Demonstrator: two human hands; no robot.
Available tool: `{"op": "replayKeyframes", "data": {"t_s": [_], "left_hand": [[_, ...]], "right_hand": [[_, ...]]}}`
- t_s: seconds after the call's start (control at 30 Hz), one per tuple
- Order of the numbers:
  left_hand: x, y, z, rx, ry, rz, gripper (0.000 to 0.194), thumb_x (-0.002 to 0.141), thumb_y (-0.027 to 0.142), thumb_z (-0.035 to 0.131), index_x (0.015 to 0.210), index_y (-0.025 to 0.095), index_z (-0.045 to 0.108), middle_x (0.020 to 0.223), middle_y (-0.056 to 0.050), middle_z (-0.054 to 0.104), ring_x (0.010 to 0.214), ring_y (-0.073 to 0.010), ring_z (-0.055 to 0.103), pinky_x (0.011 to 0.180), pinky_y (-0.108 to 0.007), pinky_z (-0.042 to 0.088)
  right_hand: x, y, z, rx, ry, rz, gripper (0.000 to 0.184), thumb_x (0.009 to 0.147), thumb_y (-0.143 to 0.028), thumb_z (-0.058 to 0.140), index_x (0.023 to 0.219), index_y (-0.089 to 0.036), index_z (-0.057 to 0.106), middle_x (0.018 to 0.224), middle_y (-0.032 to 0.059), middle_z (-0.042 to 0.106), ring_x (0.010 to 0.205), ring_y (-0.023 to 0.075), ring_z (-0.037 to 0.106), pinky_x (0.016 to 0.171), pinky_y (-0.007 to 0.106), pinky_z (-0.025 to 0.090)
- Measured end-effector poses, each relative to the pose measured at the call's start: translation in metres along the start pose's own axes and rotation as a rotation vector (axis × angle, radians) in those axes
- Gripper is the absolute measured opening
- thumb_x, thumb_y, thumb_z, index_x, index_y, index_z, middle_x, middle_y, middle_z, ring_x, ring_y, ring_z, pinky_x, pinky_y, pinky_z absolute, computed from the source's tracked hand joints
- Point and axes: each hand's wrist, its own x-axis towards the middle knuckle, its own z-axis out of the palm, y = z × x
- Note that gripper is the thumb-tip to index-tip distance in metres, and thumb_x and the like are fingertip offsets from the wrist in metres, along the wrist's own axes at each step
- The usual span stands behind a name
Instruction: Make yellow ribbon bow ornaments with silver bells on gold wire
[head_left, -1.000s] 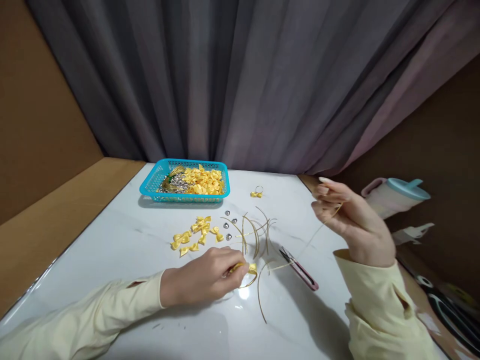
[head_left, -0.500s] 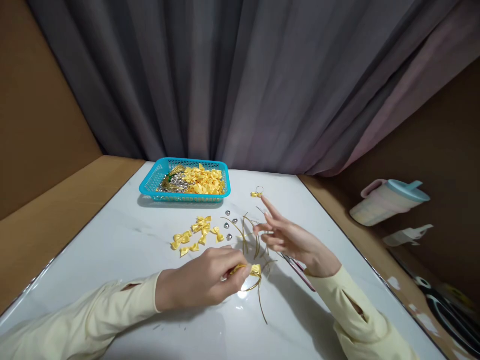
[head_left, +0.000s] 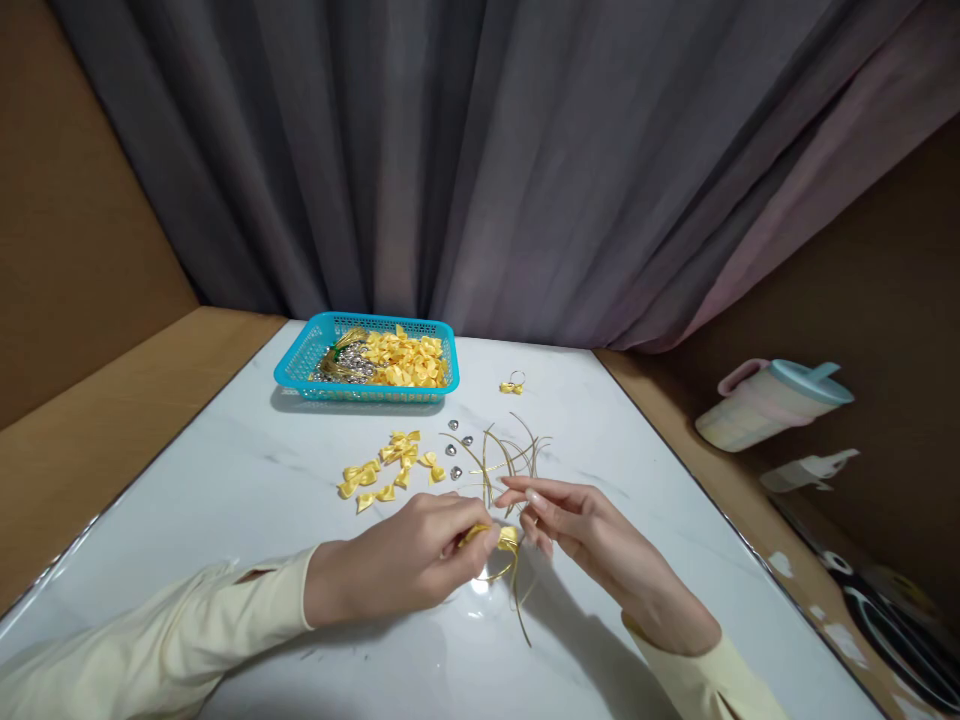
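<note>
Pinches a yellow bow (head_left: 508, 538) with a gold loop (head_left: 500, 576) between thumb and finger of the left hand (head_left: 409, 560), low over the white counter (head_left: 615, 440). Holds the right hand (head_left: 600, 540) just beside it, fingers partly bent; cannot tell if pinching anything. Has thin gold strings (head_left: 488, 470) in a messy bunch just behind, with four silver beads (head_left: 451, 450) and little yellow bows (head_left: 405, 452) to the left. Has one more bow with a ring (head_left: 511, 388) farther back, right of a blue basket (head_left: 367, 396) full of bows, beads and strings. Has a cup (head_left: 780, 402) off to the right
</note>
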Motion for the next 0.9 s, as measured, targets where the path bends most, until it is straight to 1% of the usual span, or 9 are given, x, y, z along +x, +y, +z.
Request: {"op": "replayKeyframes", "data": {"t_s": [0.13, 0.23, 0.4, 0.47, 0.5, 0.57, 0.67, 0.77, 0.9], "left_hand": [[-0.001, -0.001, 0.001, -0.019, -0.011, 0.012, 0.024, 0.088, 0.019, 0.034, 0.065, 0.019, 0.040, 0.057, 0.004, 0.041, 0.052, -0.0101, 0.037, 0.052, -0.023, 0.033], [0.000, -0.001, 0.001, -0.023, -0.028, -0.007, 0.025, 0.089, 0.020, 0.034, 0.064, 0.018, 0.040, 0.057, 0.004, 0.041, 0.052, -0.0099, 0.037, 0.052, -0.023, 0.033], [0.003, -0.005, 0.000, 0.038, -0.045, -0.116, 0.027, 0.090, 0.019, 0.034, 0.064, 0.018, 0.041, 0.058, 0.005, 0.041, 0.052, -0.0095, 0.038, 0.052, -0.023, 0.032], [0.004, -0.006, -0.002, 0.083, -0.009, -0.118, 0.026, 0.090, 0.018, 0.034, 0.065, 0.017, 0.043, 0.059, 0.004, 0.043, 0.052, -0.0097, 0.039, 0.053, -0.023, 0.033], [0.004, -0.007, -0.003, 0.111, 0.018, -0.098, 0.026, 0.090, 0.017, 0.034, 0.066, 0.017, 0.043, 0.059, 0.004, 0.044, 0.053, -0.0101, 0.040, 0.055, -0.024, 0.034], [0.003, -0.006, -0.004, 0.166, 0.077, -0.027, 0.026, 0.090, 0.015, 0.033, 0.067, 0.017, 0.044, 0.061, 0.003, 0.045, 0.055, -0.0108, 0.041, 0.057, -0.024, 0.036], [-0.001, 0.000, -0.005, 0.199, 0.133, 0.091, 0.025, 0.091, 0.015, 0.033, 0.069, 0.017, 0.045, 0.062, 0.001, 0.048, 0.056, -0.0116, 0.042, 0.057, -0.024, 0.038], [-0.005, 0.008, -0.005, 0.173, 0.094, 0.157, 0.026, 0.092, 0.016, 0.032, 0.070, 0.017, 0.046, 0.062, 0.001, 0.050, 0.056, -0.0117, 0.043, 0.055, -0.023, 0.038], [-0.007, 0.014, -0.004, 0.142, 0.027, 0.162, 0.027, 0.091, 0.015, 0.034, 0.064, 0.019, 0.041, 0.058, 0.002, 0.046, 0.053, -0.0109, 0.040, 0.051, -0.023, 0.037]], "right_hand": [[-0.004, 0.003, 0.009, 0.114, 0.030, -0.017, 0.039, 0.075, -0.016, 0.067, 0.114, -0.021, 0.062, 0.102, 0.0052, 0.067, 0.056, 0.0053, 0.052, 0.061, 0.021, 0.047], [0.006, 0.012, 0.003, 0.222, 0.062, 0.062, 0.044, 0.073, -0.017, 0.068, 0.115, -0.023, 0.060, 0.110, 0.0080, 0.064, 0.090, 0.0159, 0.063, 0.082, 0.030, 0.049], [0.003, 0.019, -0.009, -0.147, 0.477, -0.152, 0.035, 0.080, -0.037, 0.062, 0.114, -0.027, 0.060, 0.137, 0.0023, 0.045, 0.129, 0.0203, 0.035, 0.101, 0.035, 0.036], [-0.011, 0.016, -0.005, -0.249, 0.521, -0.225, 0.031, 0.082, -0.043, 0.059, 0.105, -0.023, 0.065, 0.127, 0.0058, 0.055, 0.120, 0.0223, 0.046, 0.093, 0.034, 0.042], [-0.018, 0.015, 0.000, -0.205, 0.428, -0.184, 0.035, 0.084, -0.048, 0.054, 0.095, -0.018, 0.069, 0.108, 0.0099, 0.066, 0.102, 0.0228, 0.059, 0.083, 0.033, 0.046], [-0.030, 0.018, 0.012, 0.051, 0.018, 0.065, 0.058, 0.084, -0.060, 0.043, 0.086, -0.009, 0.070, 0.083, 0.0161, 0.071, 0.077, 0.0249, 0.067, 0.065, 0.033, 0.049], [-0.032, 0.028, 0.030, 0.475, -0.298, 0.379, 0.068, 0.082, -0.064, 0.041, 0.103, -0.004, 0.065, 0.103, 0.0196, 0.067, 0.098, 0.0259, 0.064, 0.080, 0.033, 0.048], [-0.020, 0.033, 0.032, 0.694, -0.149, 0.344, 0.050, 0.089, -0.049, 0.043, 0.102, -0.005, 0.064, 0.104, 0.0146, 0.066, 0.101, 0.0168, 0.061, 0.092, 0.026, 0.043], [-0.007, 0.019, 0.004, 0.727, 0.140, 0.072, 0.014, 0.086, -0.022, 0.056, 0.095, -0.013, 0.063, 0.066, -0.0016, 0.059, 0.060, 0.0062, 0.059, 0.066, 0.014, 0.051]]}}
